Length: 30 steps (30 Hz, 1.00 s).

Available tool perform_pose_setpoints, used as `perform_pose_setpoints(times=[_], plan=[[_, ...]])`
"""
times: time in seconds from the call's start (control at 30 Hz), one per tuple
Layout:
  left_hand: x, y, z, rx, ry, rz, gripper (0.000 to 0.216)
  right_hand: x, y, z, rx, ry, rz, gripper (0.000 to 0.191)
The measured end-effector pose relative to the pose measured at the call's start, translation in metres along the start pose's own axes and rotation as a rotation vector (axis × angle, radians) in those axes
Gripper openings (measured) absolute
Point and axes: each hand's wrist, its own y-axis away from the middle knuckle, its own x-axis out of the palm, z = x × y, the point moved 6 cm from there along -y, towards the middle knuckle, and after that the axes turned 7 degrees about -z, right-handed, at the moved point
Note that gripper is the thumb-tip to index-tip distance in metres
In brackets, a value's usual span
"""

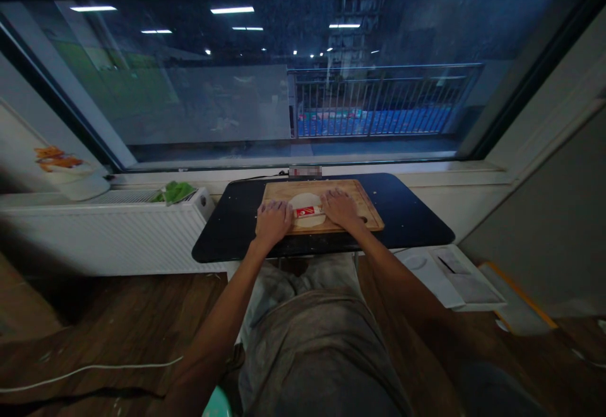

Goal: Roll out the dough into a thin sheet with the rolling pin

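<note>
A pale rolling pin (308,212) with a red label around its middle lies across a flat, round sheet of dough (307,200). Under the dough is a wooden cutting board (367,200). My left hand (274,218) is closed over the pin's left end, near the board's left edge. Over the right end, my right hand (339,207) is curled, its fingers pointing towards the window. The pin's ends are hidden beneath both hands. Whitish dust shows on my fingers.
The board rests on a dark table (411,218) dotted with small crumbs. A small blurred box (305,171) stands behind it by the window. To the left are a white radiator (118,234) and a green cloth (176,192). A white tray (473,284) sits low at right.
</note>
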Motion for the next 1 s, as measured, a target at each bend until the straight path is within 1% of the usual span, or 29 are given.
perform_pose_setpoints(times=[0.1,0.2,0.3,0.37,0.47,0.63,0.7,0.77,0.87,1.0], plan=[[-0.002,0.000,-0.001,0.001,0.007,0.010,0.046,-0.002,0.011,0.002,0.048,-0.007,-0.017,0.058],[-0.002,-0.003,-0.001,0.021,0.013,0.043,0.046,-0.008,0.044,0.009,0.093,-0.023,-0.093,0.061],[-0.002,-0.008,-0.003,0.057,0.008,0.068,0.047,-0.013,0.080,0.017,0.087,-0.031,-0.182,0.061],[-0.002,-0.011,-0.005,0.083,0.009,0.070,0.046,-0.016,0.093,0.020,0.079,-0.040,-0.214,0.059],[-0.002,-0.011,-0.006,0.097,0.011,0.076,0.045,-0.016,0.089,0.018,0.069,-0.054,-0.169,0.057],[-0.005,-0.003,-0.005,0.051,-0.008,0.065,0.047,-0.016,0.045,0.006,0.098,-0.049,-0.014,0.056],[-0.007,-0.002,-0.006,0.036,0.006,0.050,0.048,-0.016,0.030,0.005,0.107,-0.044,0.009,0.056],[-0.008,-0.001,-0.007,0.022,0.016,0.042,0.048,-0.014,0.022,0.004,0.124,-0.051,0.010,0.056],[-0.009,0.003,-0.009,0.013,0.018,0.036,0.047,-0.010,0.025,0.005,0.143,-0.075,-0.030,0.057],[-0.012,0.019,-0.012,0.037,0.050,-0.016,0.043,-0.006,0.051,0.004,0.123,-0.105,-0.121,0.058]])
